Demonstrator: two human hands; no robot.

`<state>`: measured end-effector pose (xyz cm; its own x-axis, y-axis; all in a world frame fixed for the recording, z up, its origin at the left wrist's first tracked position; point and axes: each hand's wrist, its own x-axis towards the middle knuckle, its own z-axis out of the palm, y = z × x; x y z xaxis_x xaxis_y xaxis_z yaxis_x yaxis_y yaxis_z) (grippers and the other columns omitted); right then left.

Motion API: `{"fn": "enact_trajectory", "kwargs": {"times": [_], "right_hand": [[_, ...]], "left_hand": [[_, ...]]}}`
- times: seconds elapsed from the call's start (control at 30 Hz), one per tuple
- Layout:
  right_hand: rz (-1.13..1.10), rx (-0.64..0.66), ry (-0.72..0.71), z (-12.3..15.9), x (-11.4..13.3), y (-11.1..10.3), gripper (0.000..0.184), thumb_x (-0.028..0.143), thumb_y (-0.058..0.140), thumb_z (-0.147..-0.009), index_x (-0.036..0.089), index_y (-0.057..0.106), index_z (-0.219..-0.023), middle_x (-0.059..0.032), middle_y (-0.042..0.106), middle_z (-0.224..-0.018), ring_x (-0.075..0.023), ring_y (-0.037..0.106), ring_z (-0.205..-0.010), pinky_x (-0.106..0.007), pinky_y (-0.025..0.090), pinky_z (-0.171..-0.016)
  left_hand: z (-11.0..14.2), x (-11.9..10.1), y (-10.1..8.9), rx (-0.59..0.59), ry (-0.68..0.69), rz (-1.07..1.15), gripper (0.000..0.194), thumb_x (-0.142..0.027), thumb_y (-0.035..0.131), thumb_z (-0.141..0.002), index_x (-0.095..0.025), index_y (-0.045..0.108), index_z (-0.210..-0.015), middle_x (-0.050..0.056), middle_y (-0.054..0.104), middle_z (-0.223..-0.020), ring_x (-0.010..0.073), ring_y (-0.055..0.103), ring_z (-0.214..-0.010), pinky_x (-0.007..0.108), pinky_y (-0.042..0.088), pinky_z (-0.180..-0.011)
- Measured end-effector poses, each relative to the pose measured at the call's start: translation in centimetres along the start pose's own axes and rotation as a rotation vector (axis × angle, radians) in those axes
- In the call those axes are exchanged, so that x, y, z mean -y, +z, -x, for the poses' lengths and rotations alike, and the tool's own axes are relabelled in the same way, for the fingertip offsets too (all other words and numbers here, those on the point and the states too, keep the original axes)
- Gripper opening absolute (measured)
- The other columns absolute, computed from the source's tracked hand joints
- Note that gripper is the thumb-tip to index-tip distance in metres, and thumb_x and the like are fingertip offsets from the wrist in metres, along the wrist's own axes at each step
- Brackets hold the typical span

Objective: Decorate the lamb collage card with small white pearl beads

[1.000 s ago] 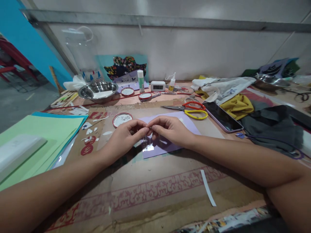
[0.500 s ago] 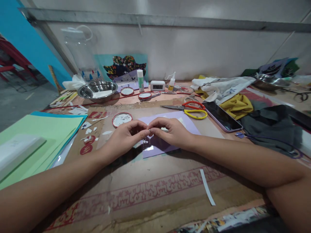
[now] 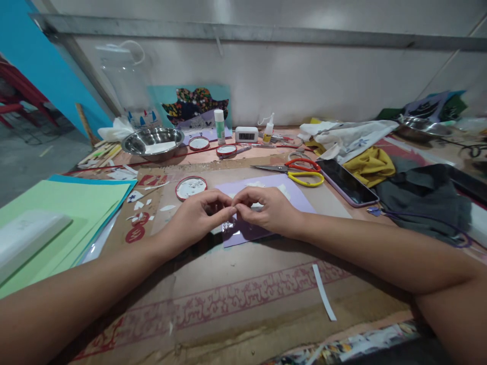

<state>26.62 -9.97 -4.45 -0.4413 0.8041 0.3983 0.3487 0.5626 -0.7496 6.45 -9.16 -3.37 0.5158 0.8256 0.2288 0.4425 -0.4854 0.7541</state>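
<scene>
My left hand (image 3: 203, 210) and my right hand (image 3: 264, 209) meet fingertip to fingertip, both pinched closed. Whatever sits between the fingertips is too small to make out. Below them lies a sheet of purple paper (image 3: 300, 198) with pale patches on it, partly covered by my right hand. A small clear sheet with shiny bits (image 3: 229, 228) rests on the paper's near left part, just under my fingers. Close to my left hand is a round red-rimmed dish (image 3: 191, 188) holding small shiny pieces.
Scissors with red and yellow handles (image 3: 304, 172) lie beyond my right hand, beside a phone (image 3: 348, 182). Green paper (image 3: 91, 203) is stacked at left. A metal bowl (image 3: 152, 143), glue stick (image 3: 220, 126), clock (image 3: 246, 134) and glue bottle (image 3: 269, 129) stand behind. A white strip (image 3: 324, 292) lies in front.
My fingertips stay together with only slight shifts. A tiny shiny spot seen between them half a second ago is now hidden. The things on the table have not moved.
</scene>
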Motion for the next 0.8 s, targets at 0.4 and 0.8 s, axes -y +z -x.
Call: {"fn": "enact_trajectory", "kwargs": {"times": [0.4,0.8], "right_hand": [[0.051,0.006,-0.014,-0.11,0.19,0.0,0.012,0.018,0.055,-0.085,0.017,0.067,-0.086,0.0011,0.067,-0.072,-0.0097,0.06,-0.064,-0.019,0.045,-0.062],[0.044,0.023,-0.044,-0.05,0.25,-0.19,0.017,0.016,0.054,-0.087,0.017,0.068,-0.096,-0.0023,0.074,-0.087,-0.0128,0.067,-0.077,-0.023,0.05,-0.072]], "left_hand": [[0.09,-0.11,0.13,-0.039,0.087,-0.062,0.014,-0.03,0.061,-0.089,-0.02,0.07,-0.085,-0.001,0.068,-0.078,0.0135,0.058,-0.072,0.024,0.046,-0.071],[0.08,-0.49,0.05,-0.071,0.037,-0.074,0.016,-0.03,0.058,-0.087,-0.019,0.069,-0.083,-0.001,0.066,-0.075,0.0143,0.058,-0.071,0.025,0.045,-0.067]]}}
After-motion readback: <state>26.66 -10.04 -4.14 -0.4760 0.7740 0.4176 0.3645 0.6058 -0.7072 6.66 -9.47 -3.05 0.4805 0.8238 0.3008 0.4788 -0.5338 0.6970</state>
